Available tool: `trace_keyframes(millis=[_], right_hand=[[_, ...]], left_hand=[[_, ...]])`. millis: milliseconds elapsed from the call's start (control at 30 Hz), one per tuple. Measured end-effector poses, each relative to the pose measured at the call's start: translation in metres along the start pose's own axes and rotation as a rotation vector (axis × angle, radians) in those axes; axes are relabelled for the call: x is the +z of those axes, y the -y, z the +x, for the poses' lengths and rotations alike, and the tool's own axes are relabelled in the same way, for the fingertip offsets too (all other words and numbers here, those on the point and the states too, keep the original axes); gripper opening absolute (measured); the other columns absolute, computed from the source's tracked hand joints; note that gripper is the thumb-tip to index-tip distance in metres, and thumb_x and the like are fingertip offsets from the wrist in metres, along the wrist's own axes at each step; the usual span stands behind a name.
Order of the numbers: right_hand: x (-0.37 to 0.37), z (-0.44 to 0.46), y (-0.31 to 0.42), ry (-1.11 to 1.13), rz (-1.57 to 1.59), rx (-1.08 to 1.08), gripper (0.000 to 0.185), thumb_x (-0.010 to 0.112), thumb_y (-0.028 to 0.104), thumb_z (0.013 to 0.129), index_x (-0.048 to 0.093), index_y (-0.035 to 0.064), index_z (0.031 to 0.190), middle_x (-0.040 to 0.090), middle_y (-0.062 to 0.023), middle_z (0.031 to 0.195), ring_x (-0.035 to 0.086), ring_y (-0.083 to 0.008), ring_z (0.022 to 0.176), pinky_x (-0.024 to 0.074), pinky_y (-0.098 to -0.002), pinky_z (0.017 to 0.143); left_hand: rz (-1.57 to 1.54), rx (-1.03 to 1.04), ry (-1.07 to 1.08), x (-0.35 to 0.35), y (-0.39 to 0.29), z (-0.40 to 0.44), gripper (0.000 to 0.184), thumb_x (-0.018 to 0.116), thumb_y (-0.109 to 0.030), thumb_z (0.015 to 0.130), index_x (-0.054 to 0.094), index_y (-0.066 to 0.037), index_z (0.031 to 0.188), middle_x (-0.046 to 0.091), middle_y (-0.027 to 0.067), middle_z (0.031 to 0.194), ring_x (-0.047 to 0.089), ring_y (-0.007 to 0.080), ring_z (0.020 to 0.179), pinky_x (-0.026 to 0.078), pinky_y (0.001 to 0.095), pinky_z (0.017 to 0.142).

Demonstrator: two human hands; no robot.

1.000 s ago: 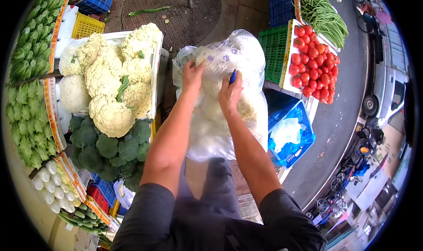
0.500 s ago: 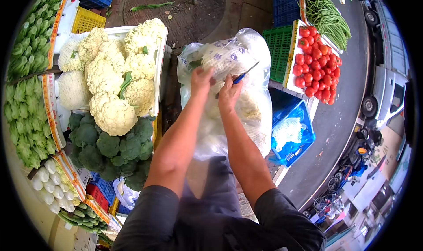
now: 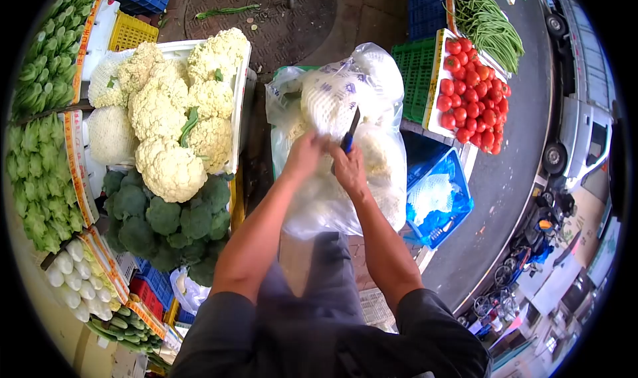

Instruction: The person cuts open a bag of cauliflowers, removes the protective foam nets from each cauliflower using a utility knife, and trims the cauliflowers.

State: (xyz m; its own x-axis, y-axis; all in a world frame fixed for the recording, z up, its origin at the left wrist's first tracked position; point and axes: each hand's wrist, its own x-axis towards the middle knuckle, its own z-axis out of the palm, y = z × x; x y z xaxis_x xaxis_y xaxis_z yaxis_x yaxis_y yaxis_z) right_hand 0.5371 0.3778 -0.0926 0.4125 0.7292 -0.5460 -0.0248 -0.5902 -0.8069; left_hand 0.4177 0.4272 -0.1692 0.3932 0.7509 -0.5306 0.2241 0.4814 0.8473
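At the centre of my view sits a clear bag (image 3: pixel 379 202), a net-wrapped bundle (image 3: pixel 330 107) towards its twelve o'clock. I see the right hand's (image 3: pixel 349 171) grip wrapped round a knife (image 3: pixel 347 141), blade pointing to one o'clock. The left hand (image 3: pixel 306 156), nearby at nine, is blurred; I can't tell its grip. I judge a slip could nick it or slit the bag, the blade being bare.

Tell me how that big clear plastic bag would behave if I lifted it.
The plastic bag would probably sag, since it looks thin and wrinkled. It's likely heavy, being packed with bulky pale heads, which may shift about.
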Motion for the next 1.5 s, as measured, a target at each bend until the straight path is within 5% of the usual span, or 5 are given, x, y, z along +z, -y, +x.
trace_keyframes(millis=[367,533,833,1033,1500], right_hand=[[-0.019,-0.104,-0.025,0.105,-0.050,0.138,0.012,0.065,0.016,0.089,0.067,0.0042,0.090,0.058,-0.0006,0.074,0.051,-0.0117,0.067,0.0415,-0.0297,0.062],[-0.002,-0.104,-0.073,0.158,-0.097,0.046,0.030,0.066,0.025,0.092,0.066,-0.0005,0.108,0.068,-0.0182,0.085,0.066,-0.0289,0.079,0.0510,-0.0411,0.075],[0.005,-0.099,-0.065,0.252,-0.048,0.085,0.040,0.062,0.032,0.095,0.058,-0.0019,0.116,0.066,-0.0229,0.093,0.064,-0.0341,0.088,0.0490,-0.0447,0.080],[0.014,-0.096,-0.050,0.143,-0.065,-0.044,0.044,0.070,0.026,0.090,0.055,0.0008,0.123,0.067,-0.0238,0.094,0.065,-0.0367,0.090,0.0496,-0.0445,0.083],[-0.046,-0.177,-0.045,0.111,-0.271,-0.041,0.034,0.067,0.019,0.091,0.059,0.0058,0.121,0.067,-0.0221,0.083,0.067,-0.0409,0.075,0.0512,-0.0474,0.069]], left_hand=[[0.285,0.275,-0.051,-0.020,-0.011,-0.142,0.012,0.070,-0.009,0.095,0.063,0.000,0.092,0.060,0.0071,0.083,0.049,0.0098,0.072,0.042,0.0287,0.063],[-0.461,-0.239,-0.071,-0.022,0.013,-0.160,0.016,0.066,-0.013,0.100,0.068,-0.002,0.111,0.068,0.0040,0.106,0.063,0.0115,0.090,0.053,0.0287,0.078],[-0.342,-0.311,0.114,-0.049,0.001,-0.120,0.028,0.067,-0.021,0.096,0.068,0.000,0.114,0.070,0.0063,0.103,0.064,0.0123,0.087,0.053,0.0291,0.075],[-0.846,-0.465,-0.095,-0.026,-0.051,-0.080,0.029,0.056,-0.024,0.106,0.062,0.000,0.120,0.069,0.0084,0.103,0.063,0.0189,0.085,0.053,0.0391,0.080],[-0.521,-0.399,-0.543,-0.068,-0.013,0.028,0.045,0.048,-0.031,0.109,0.056,0.013,0.116,0.069,0.0234,0.104,0.072,0.0330,0.081,0.061,0.0470,0.070]])
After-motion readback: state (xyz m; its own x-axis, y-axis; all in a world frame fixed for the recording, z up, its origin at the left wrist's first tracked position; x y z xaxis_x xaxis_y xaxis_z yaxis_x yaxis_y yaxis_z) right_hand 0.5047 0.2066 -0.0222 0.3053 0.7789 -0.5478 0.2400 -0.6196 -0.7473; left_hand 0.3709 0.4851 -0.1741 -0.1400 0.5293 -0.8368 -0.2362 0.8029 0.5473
